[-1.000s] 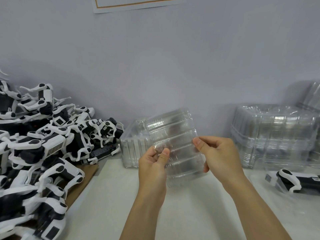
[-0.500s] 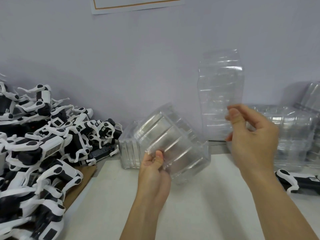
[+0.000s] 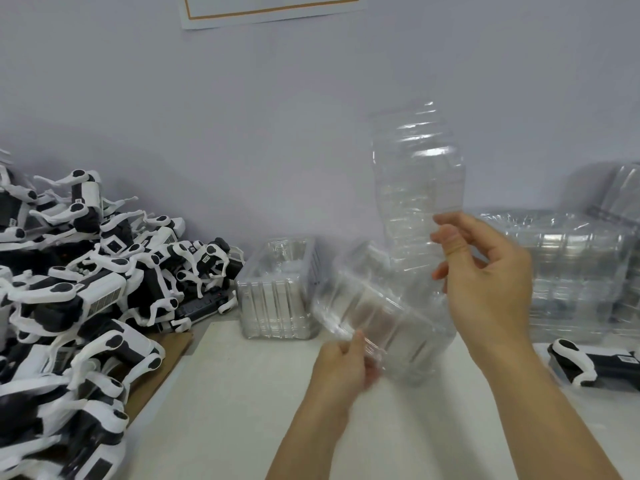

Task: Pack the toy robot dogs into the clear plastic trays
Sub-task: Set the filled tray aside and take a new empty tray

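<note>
A ribbed, clear plastic tray (image 3: 419,188) was pinched upright at its lower edge by the right hand (image 3: 485,271). A second ribbed clear tray (image 3: 381,320), tilted and blurred, was gripped at its near rim by the left hand (image 3: 343,368) above the pale, smooth bench (image 3: 242,393). Glossy black-and-white toy robot dogs (image 3: 79,299) were heaped at the bench's left edge, and stacked clear trays (image 3: 568,271) stood at the right.
</note>
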`<state>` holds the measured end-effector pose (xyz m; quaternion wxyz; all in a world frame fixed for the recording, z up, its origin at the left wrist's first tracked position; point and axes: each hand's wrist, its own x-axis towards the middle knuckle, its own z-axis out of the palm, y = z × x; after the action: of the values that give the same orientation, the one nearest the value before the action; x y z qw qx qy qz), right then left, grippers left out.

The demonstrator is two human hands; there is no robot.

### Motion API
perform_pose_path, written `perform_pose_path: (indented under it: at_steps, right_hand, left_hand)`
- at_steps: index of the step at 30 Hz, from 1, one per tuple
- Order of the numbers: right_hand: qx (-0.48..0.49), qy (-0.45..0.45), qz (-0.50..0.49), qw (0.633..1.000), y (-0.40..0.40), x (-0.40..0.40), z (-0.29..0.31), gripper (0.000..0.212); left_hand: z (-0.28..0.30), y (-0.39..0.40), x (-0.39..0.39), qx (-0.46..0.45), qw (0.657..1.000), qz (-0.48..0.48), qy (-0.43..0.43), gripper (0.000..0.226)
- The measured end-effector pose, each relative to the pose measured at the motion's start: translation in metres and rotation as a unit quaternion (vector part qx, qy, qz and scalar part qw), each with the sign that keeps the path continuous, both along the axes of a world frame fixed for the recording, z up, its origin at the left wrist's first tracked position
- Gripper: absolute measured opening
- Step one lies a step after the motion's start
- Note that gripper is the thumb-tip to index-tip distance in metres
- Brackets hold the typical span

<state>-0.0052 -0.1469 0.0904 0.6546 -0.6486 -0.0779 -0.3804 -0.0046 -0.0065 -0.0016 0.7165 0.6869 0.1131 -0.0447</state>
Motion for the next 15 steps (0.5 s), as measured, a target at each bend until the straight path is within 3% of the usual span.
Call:
perform_pose_path:
  at_steps: [4,11,15]
  right_hand:
    - [-0.006,-0.01,0.011,1.0,-0.002,-0.001,0.001,0.014]
    - [-0.069,-0.01,0.025,0.997,0.003,-0.002,-0.001,0.035]
    - [-0.1,-0.014,0.026,0.995,0.004,-0.001,-0.003,0.031]
  left_hand:
    - [-0.002,-0.005,-0.005,0.106,0.994,-0.02,0.012,0.039]
    - [0.006,-0.012,-0.008,0.111,0.978,-0.132,-0.121,0.019]
    - [0.0,-0.013,-0.011,0.131,0.954,-0.232,-0.14,0.029]
